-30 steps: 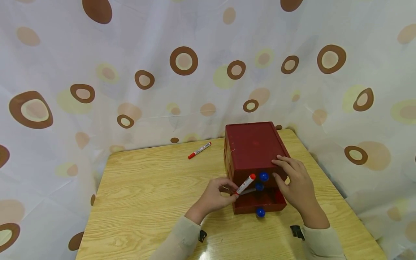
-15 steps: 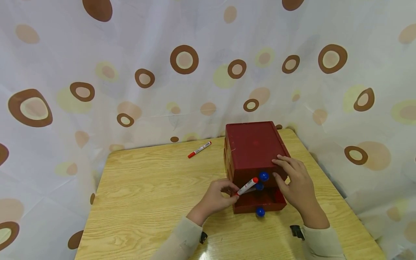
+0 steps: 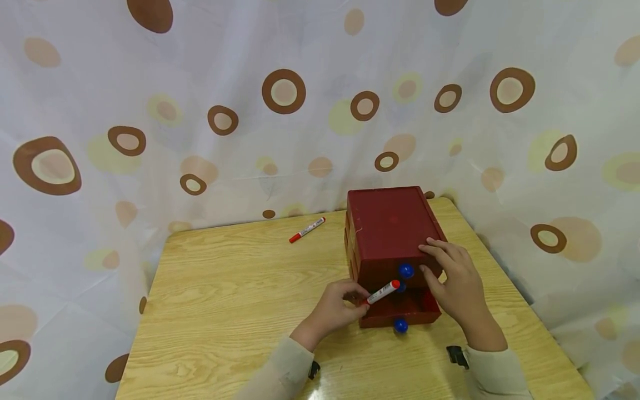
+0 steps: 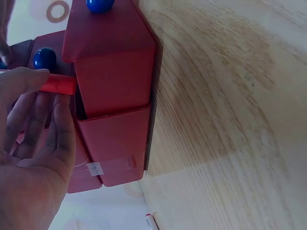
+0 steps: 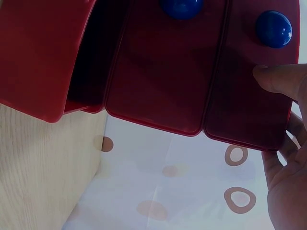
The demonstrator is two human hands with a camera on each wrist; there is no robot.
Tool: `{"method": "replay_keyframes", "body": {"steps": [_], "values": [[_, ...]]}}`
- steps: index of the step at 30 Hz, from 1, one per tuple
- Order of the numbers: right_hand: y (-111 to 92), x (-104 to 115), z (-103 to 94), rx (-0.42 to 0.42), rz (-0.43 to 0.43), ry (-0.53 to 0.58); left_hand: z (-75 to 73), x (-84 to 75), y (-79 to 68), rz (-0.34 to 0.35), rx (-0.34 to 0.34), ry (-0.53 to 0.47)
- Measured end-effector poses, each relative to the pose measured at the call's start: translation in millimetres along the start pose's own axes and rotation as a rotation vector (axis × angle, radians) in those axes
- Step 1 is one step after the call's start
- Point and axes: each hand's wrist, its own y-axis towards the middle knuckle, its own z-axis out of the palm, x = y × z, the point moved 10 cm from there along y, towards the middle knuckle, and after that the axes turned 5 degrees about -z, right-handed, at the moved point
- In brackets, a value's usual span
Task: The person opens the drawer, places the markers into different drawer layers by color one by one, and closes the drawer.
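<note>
A red-and-white marker [image 3: 383,292] is pinched in my left hand [image 3: 336,310] between thumb and fingers. It slants up to the right above the pulled-out bottom drawer [image 3: 400,319]. In the left wrist view its red cap [image 4: 60,85] pokes out past the thumb, beside that drawer. My right hand [image 3: 457,278] rests on the front right corner of the dark red drawer cabinet [image 3: 392,222], fairly straight fingers over the top edge. Its thumb [image 5: 276,79] touches the front of the top drawer [image 5: 244,105]. The two upper drawers are closed.
A second red-and-white marker [image 3: 307,230] lies on the wooden table [image 3: 225,311], left of the cabinet. Blue round knobs [image 3: 401,326] stick out from the drawer fronts. A patterned curtain [image 3: 320,133] hangs behind the table and along its sides.
The marker in my left hand has tipped lower, its far end swinging down and to the right over the bottom drawer. My left hand has shifted slightly right; the right hand stays put.
</note>
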Motion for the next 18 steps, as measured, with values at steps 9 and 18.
{"method": "replay_keyframes", "body": {"steps": [9,18], "values": [[0.7,-0.9,-1.1,-0.005,-0.008,0.001,2.7,4.1,0.3,-0.013,0.0,0.027],[-0.2,-1.6,0.6,0.005,0.001,0.004,4.0,5.1,0.8,0.001,-0.009,0.046]]}}
